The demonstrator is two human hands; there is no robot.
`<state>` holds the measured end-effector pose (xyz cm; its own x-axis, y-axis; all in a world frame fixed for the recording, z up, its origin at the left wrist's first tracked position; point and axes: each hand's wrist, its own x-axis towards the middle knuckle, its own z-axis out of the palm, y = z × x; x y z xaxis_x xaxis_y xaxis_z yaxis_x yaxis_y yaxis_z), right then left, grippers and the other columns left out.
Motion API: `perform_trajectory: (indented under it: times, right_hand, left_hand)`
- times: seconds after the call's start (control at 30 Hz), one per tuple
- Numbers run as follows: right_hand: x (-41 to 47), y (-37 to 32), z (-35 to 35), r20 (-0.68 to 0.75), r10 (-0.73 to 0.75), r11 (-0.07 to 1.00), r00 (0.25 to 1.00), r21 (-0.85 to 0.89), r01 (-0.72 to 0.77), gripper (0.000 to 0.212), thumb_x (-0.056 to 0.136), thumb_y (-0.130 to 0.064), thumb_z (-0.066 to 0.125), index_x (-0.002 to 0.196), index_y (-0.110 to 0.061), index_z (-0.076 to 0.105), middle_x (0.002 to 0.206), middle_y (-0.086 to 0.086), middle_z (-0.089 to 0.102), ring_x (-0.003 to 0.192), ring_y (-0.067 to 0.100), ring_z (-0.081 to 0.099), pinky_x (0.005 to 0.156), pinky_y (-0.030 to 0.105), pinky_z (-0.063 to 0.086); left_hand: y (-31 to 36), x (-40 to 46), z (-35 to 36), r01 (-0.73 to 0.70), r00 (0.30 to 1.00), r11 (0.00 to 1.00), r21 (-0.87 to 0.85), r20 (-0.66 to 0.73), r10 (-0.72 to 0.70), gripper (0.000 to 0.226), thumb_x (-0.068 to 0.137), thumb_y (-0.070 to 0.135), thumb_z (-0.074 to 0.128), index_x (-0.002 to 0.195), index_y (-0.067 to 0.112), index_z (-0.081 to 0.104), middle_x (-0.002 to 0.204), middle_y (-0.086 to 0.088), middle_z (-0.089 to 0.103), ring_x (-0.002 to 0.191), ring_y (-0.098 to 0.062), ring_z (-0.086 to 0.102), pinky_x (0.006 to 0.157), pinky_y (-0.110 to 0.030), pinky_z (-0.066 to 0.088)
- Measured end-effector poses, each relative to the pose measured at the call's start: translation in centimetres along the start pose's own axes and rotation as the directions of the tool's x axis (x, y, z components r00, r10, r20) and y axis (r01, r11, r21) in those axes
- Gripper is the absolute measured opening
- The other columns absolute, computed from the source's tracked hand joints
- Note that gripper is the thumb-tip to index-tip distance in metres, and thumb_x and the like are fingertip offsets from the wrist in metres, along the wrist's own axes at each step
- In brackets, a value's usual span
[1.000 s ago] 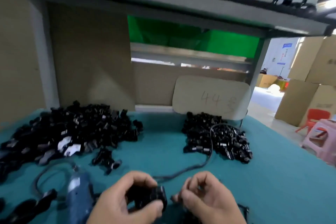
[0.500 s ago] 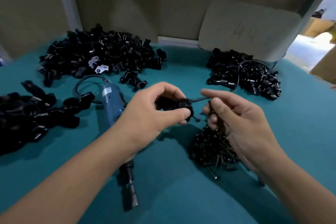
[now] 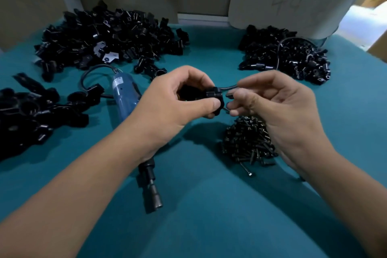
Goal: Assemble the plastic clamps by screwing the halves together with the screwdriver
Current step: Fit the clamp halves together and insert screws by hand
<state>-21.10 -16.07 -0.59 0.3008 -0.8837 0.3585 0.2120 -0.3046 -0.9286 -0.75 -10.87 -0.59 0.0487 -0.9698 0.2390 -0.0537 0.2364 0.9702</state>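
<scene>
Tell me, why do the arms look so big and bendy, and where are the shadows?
Head view: the wide lens stretches things near the edges, so both forearms balloon toward the bottom corners. Soft shadows lie on the teal table under the left hand and beside the screw pile. The far clamp heaps look slightly blurry, and daylight washes out the upper right corner.

Bare teal table cloth (image 3: 209,216) is lying open toward the near edge. The electric screwdriver (image 3: 127,102) is running under the left forearm, its cable (image 3: 92,71) looping behind. The screw pile (image 3: 249,140) is sitting under the right hand (image 3: 278,109); clamp-part heaps (image 3: 109,35) are crowding the back and left.
</scene>
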Motion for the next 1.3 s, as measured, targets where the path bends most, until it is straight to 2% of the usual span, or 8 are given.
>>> perform_trajectory:
  times: [0.1, 0.23, 0.3, 0.5, 0.8, 0.97, 1.1, 1.3]
  right_hand:
    - [-0.3, 0.1, 0.3, 0.007, 0.009, 0.999, 1.0, 0.048, -0.009, 0.012, 0.081, -0.024, 0.087, 0.089, -0.017, 0.08, 0.086, 0.017, 0.078, 0.073, 0.028, 0.077, 0.066, 0.029, 0.062]
    - [-0.4, 0.3, 0.8, 0.013, 0.036, 0.998, 0.999, 0.051, -0.036, 0.018, 0.077, -0.038, 0.089, 0.085, -0.023, 0.081, 0.078, 0.003, 0.075, 0.069, 0.016, 0.07, 0.062, 0.023, 0.055]
    - [-0.4, 0.4, 0.8, 0.017, 0.043, 0.998, 0.999, 0.052, -0.044, 0.018, 0.077, -0.038, 0.089, 0.084, -0.024, 0.08, 0.076, 0.001, 0.073, 0.068, 0.015, 0.069, 0.06, 0.023, 0.055]
    - [-0.5, 0.5, 0.4, 0.005, 0.081, 0.992, 0.997, 0.094, -0.081, 0.02, 0.077, -0.039, 0.089, 0.084, -0.024, 0.079, 0.08, 0.006, 0.074, 0.068, 0.017, 0.069, 0.061, 0.024, 0.055]
    - [-0.9, 0.8, 0.7, -0.008, 0.034, 0.999, 0.999, -0.002, -0.034, 0.016, 0.081, -0.034, 0.086, 0.086, -0.02, 0.079, 0.077, 0.008, 0.074, 0.066, 0.017, 0.067, 0.061, 0.026, 0.056]
    - [-1.0, 0.8, 0.8, 0.033, -0.074, 0.992, 0.997, -0.101, 0.077, 0.011, 0.086, -0.018, 0.083, 0.096, -0.014, 0.08, 0.087, 0.008, 0.079, 0.073, 0.017, 0.074, 0.069, 0.026, 0.06]
    - [-1.1, 1.3, 0.8, 0.031, -0.111, 0.986, 0.993, -0.122, 0.114, 0.021, 0.091, -0.005, 0.079, 0.111, -0.012, 0.079, 0.098, 0.007, 0.08, 0.085, 0.024, 0.078, 0.078, 0.028, 0.062]
    - [-0.7, 1.3, 0.3, 0.024, -0.149, 0.961, 0.989, -0.23, 0.151, 0.022, 0.091, -0.008, 0.08, 0.109, -0.02, 0.082, 0.102, 0.003, 0.079, 0.091, 0.024, 0.077, 0.085, 0.028, 0.06]
  left_hand:
    - [0.1, -0.2, 0.2, -0.014, 1.0, 0.999, 0.048, 0.009, 0.014, 0.027, 0.079, 0.015, 0.084, 0.102, 0.016, 0.071, 0.094, -0.003, 0.076, 0.087, -0.033, 0.077, 0.091, -0.047, 0.063]
    - [0.2, -0.3, 0.4, -0.031, 0.999, 0.993, 0.11, 0.035, 0.027, 0.029, 0.078, 0.019, 0.085, 0.103, 0.018, 0.07, 0.098, -0.001, 0.076, 0.1, -0.033, 0.073, 0.101, -0.056, 0.056]
    - [0.2, -0.3, 0.4, -0.027, 0.999, 0.994, 0.11, 0.041, 0.023, 0.03, 0.078, 0.02, 0.085, 0.104, 0.019, 0.071, 0.099, 0.001, 0.076, 0.098, -0.025, 0.073, 0.102, -0.053, 0.056]
    - [0.0, -0.2, 0.2, -0.031, 0.999, 0.997, 0.073, 0.033, 0.029, 0.024, 0.08, 0.021, 0.084, 0.101, 0.024, 0.073, 0.093, 0.009, 0.073, 0.09, -0.01, 0.068, 0.085, -0.025, 0.055]
    - [0.0, -0.3, 0.2, -0.022, 1.0, 0.997, 0.076, 0.018, 0.021, 0.023, 0.079, 0.024, 0.085, 0.1, 0.025, 0.075, 0.098, 0.0, 0.078, 0.092, -0.015, 0.073, 0.087, -0.028, 0.059]
    - [0.0, -0.3, 0.1, -0.006, 1.0, 0.998, 0.062, -0.02, 0.007, 0.023, 0.079, 0.023, 0.085, 0.1, 0.022, 0.076, 0.098, -0.004, 0.079, 0.094, -0.025, 0.076, 0.089, -0.037, 0.061]
    - [0.2, -0.2, 0.2, 0.02, 0.998, 0.999, -0.038, -0.06, -0.023, 0.031, 0.078, 0.016, 0.088, 0.104, 0.01, 0.073, 0.1, -0.013, 0.078, 0.091, -0.031, 0.078, 0.08, -0.027, 0.061]
    - [0.1, -0.2, 0.4, 0.034, 0.997, 0.999, -0.025, -0.071, -0.035, 0.035, 0.072, 0.021, 0.085, 0.103, 0.01, 0.074, 0.096, -0.011, 0.081, 0.085, -0.026, 0.081, 0.076, -0.024, 0.062]
